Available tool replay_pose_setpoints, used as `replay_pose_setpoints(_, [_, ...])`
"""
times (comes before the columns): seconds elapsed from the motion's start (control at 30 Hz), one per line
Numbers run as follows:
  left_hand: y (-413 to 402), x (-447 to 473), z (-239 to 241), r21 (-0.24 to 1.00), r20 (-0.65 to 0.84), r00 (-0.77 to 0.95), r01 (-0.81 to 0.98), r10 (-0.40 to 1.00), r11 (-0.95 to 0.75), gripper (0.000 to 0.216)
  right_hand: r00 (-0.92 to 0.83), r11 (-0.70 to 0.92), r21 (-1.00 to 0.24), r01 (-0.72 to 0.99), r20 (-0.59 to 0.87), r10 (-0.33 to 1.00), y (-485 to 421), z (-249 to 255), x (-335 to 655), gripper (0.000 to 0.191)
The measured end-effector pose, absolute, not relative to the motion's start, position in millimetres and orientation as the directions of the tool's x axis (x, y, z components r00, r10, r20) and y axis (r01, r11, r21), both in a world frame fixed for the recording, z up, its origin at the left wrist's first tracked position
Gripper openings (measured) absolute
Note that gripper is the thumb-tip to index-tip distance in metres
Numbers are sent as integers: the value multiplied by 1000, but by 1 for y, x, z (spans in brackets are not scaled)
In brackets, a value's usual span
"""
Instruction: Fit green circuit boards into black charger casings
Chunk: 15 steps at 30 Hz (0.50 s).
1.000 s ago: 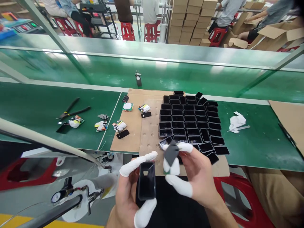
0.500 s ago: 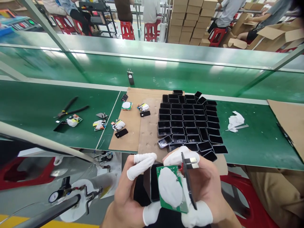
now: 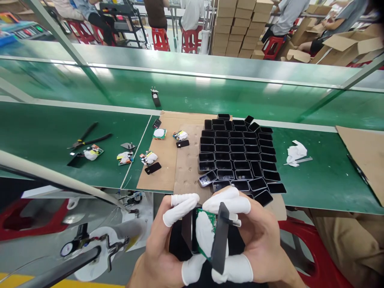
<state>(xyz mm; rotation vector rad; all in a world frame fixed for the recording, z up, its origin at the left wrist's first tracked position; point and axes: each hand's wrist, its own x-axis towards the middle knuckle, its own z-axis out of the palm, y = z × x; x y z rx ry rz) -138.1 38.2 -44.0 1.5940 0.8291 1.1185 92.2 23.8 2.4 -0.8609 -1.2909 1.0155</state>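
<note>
The left hand clamps a black case, fingertips to thumb; the right hand pinches a plug plate with circuit board, between both hands' fingers; everything looks light, stiff; the board seems fragile, best gripped by plate edges.

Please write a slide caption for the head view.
Left hand holds a black case; right hand holds a green circuit board at its opening.

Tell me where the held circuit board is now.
Low centre in the head view, the circuit board is in the right hand, at the mouth of the black case in the left hand.
</note>
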Motion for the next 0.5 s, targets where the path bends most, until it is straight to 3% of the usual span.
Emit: replay_pose_setpoints(0.5, [42, -136, -39, 955, 277, 351, 1, 894, -296, 92, -15, 358, -927, -114, 362, 932, 24, -3, 86, 69])
